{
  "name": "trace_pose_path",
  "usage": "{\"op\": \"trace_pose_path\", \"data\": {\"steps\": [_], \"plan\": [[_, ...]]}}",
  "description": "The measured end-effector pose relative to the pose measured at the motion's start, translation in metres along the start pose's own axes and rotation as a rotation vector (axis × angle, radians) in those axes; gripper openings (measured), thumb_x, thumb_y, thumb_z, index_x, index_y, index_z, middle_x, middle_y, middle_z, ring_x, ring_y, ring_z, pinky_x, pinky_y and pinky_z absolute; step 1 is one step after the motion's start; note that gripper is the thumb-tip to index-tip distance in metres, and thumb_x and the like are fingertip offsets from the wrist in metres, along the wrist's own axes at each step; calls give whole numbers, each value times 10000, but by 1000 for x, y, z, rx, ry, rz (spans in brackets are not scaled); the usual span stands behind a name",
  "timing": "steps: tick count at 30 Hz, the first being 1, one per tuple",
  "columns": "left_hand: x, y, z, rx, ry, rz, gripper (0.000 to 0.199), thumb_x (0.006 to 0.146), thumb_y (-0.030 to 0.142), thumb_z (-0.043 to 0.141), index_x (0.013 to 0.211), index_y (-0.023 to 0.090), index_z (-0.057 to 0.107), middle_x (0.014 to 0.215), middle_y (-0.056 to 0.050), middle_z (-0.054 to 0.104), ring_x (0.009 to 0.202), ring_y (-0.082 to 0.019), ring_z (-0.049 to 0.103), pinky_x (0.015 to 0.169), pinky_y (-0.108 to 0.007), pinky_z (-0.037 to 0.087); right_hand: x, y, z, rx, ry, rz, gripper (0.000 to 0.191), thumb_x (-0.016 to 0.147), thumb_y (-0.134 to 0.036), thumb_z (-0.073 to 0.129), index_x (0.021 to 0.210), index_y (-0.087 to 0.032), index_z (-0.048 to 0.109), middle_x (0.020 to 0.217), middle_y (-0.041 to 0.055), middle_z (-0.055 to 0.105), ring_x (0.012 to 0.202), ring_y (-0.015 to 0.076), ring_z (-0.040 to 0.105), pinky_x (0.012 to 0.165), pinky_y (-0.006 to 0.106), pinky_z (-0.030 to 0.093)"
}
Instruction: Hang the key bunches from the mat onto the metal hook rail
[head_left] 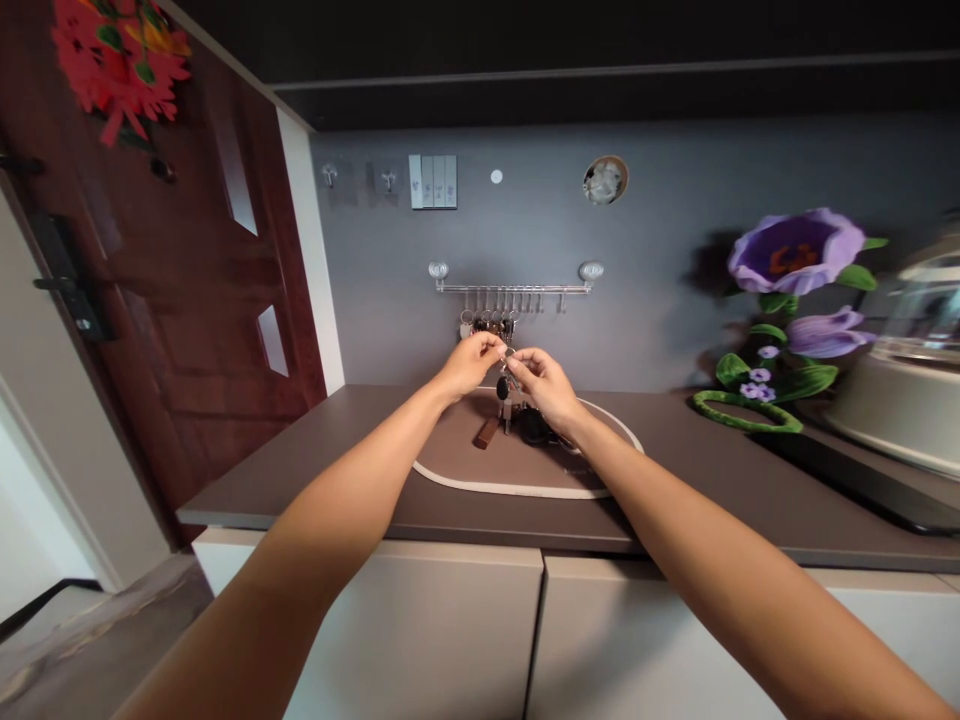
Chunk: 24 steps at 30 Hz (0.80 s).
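My left hand point(474, 366) and my right hand point(541, 383) meet above the mat, fingertips pinched together on a key ring. From the ring hangs a bunch of keys point(508, 412) with a dark round fob point(502, 388). Just behind my hands, a clear hook rail point(517, 289) on the grey wall carries several key rings point(487, 323) on its left hooks. A brown tag point(486, 433) and a black item point(534, 427) appear over the rounded brown mat point(457, 470); whether the tag hangs or lies there is unclear.
Purple artificial flowers point(796, 255) stand on the right of the dark counter point(300, 460), near a long black object point(862, 485) and a pale appliance with a clear dome point(907, 380). A red-brown door point(172, 250) is at the left. A dark shelf point(600, 60) overhangs the counter.
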<state>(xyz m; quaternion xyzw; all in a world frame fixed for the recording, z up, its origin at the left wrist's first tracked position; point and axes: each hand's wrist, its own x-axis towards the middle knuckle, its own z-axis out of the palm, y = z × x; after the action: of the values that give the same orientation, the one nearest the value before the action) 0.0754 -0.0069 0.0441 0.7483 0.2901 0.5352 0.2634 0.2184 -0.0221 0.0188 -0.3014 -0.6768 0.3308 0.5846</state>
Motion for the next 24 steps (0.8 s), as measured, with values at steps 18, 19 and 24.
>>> {"op": "trace_pose_path", "data": {"steps": [18,19,24], "plan": [[-3,3,5,-57,71,-55,154,696,272,564,745,127,546,699,-17,572,648,-102,510,664,-249,400,4,8,-6,43,90,56,282,621,-412,649,704,-160,552,576,-39,478,497,53,374,504,205,315],[-2,1,5,-76,76,-65,154,697,272,563,746,127,545,693,-17,573,640,-101,511,656,-249,404,4,10,-7,39,91,56,284,622,-415,648,705,-160,552,569,-41,476,492,51,371,501,204,313],[0,-3,6,-131,116,-153,118,730,245,532,733,127,527,678,-27,587,618,-96,527,632,-239,420,5,10,-9,54,116,69,326,622,-457,631,728,-160,548,544,-46,471,463,50,357,476,203,309]]}}
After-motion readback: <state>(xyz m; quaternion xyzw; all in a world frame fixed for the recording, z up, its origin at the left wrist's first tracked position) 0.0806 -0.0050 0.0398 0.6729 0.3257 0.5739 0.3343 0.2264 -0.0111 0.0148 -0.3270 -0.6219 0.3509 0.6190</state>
